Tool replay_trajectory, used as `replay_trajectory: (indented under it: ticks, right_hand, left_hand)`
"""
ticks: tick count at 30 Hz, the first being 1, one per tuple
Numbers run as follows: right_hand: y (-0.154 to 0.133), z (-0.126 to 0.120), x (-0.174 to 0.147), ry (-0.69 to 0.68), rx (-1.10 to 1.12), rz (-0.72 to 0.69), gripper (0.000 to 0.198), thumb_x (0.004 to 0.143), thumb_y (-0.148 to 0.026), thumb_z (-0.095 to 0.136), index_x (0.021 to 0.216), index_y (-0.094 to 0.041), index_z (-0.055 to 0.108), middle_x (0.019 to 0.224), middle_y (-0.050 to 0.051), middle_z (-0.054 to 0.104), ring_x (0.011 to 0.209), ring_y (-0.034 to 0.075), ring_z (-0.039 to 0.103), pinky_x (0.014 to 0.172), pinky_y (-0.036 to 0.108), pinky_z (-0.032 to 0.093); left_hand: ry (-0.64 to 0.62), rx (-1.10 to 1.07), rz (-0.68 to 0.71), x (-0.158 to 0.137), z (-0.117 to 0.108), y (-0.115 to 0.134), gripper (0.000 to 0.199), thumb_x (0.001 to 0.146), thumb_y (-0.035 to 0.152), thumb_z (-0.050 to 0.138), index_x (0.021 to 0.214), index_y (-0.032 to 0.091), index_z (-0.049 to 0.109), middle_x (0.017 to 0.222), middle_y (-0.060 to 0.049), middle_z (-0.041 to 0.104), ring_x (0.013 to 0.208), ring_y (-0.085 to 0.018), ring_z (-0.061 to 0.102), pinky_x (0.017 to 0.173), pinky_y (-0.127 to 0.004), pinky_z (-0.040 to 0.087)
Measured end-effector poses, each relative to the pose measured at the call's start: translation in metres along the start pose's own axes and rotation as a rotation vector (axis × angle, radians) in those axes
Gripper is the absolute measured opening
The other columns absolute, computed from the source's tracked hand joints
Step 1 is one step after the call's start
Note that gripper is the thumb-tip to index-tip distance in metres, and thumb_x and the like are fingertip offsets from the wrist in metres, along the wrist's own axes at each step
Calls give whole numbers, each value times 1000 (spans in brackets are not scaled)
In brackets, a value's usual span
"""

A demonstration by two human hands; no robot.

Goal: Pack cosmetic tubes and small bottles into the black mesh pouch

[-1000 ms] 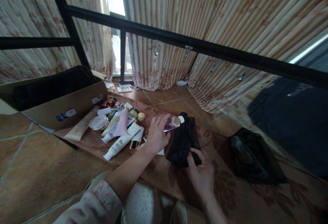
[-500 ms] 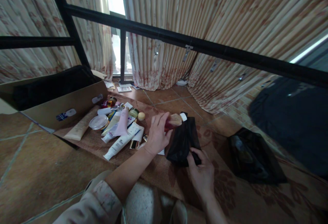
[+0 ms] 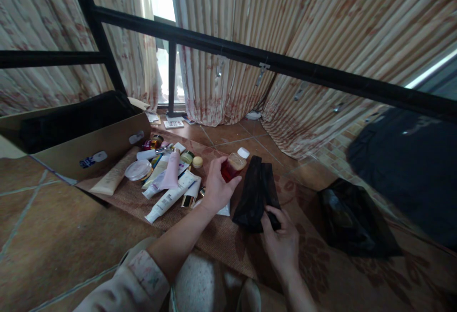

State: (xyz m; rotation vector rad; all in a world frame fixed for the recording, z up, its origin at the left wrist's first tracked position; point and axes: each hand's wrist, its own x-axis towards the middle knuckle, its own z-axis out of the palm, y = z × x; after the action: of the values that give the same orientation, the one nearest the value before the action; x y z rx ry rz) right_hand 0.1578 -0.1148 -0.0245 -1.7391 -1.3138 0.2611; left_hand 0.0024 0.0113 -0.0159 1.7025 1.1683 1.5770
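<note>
My left hand (image 3: 218, 184) is closed around a clear bottle (image 3: 234, 163) with a white cap and dark red liquid in its lower part. The bottle is tilted, its cap up and to the right. Just right of it a black mesh pouch (image 3: 254, 198) lies on the patterned cloth, and my right hand (image 3: 282, 240) pinches its near edge. To the left of my left hand is a pile of cosmetics: a pink tube (image 3: 171, 169), a white tube (image 3: 170, 199), a beige tube (image 3: 114, 171), a round clear-lidded jar (image 3: 137, 170) and several small jars.
A cardboard box (image 3: 89, 148) holding something black stands at the left. Another black bag (image 3: 357, 219) with something inside lies at the right. A black metal rail (image 3: 221, 45) crosses in front of the curtains (image 3: 228, 88). The patterned cloth (image 3: 214, 250) reaches close to my knees.
The bottle has moved a little left, away from the pouch, and is now more upright. My right hand stays at the pouch's near edge.
</note>
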Motion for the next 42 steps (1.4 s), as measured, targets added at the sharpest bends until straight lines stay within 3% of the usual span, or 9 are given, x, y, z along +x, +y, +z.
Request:
replay_trajectory:
  ticks: [7, 24, 28, 34, 42]
  right_hand:
    - [3, 1, 0, -1, -7, -1, 29, 83, -41, 54, 95, -19, 69, 95, 8, 67, 91, 23, 63, 79, 33, 47]
    - [2, 1, 0, -7, -4, 27, 30, 83, -43, 54, 95, -19, 69, 98, 8, 65, 87, 22, 64, 73, 30, 48]
    - [0, 0, 0, -7, -8, 13, 29, 84, -42, 54, 95, -19, 69, 96, 7, 65, 87, 21, 64, 75, 31, 48]
    - [6, 2, 0, -7, 1, -5, 30, 84, -42, 54, 97, -20, 68, 98, 8, 65, 91, 22, 63, 78, 33, 48]
    - [4, 1, -1, -1, 6, 13, 29, 83, -41, 55, 96, -20, 69, 98, 8, 66, 88, 21, 64, 74, 30, 48]
  left_hand:
    - [-40, -36, -9, -2, 0, 0, 54, 71, 18, 70, 120, 19, 47, 114, -8, 57, 107, -22, 57, 97, -42, 44]
    - [-103, 309, 159, 6, -14, 1, 62, 66, 18, 74, 123, 18, 49, 114, -9, 60, 106, -27, 55, 95, -45, 44]
    - [-104, 297, 124, 9, -17, -1, 60, 65, 19, 75, 120, 17, 51, 111, -9, 61, 105, -25, 55, 94, -43, 45]
    - [-84, 19, -44, 13, -14, -13, 59, 64, 23, 77, 118, 20, 54, 109, -7, 62, 103, -24, 58, 93, -43, 44]
    - [13, -872, -482, 25, -15, 4, 35, 70, 34, 72, 100, 18, 61, 95, -3, 68, 89, -19, 64, 86, -35, 49]
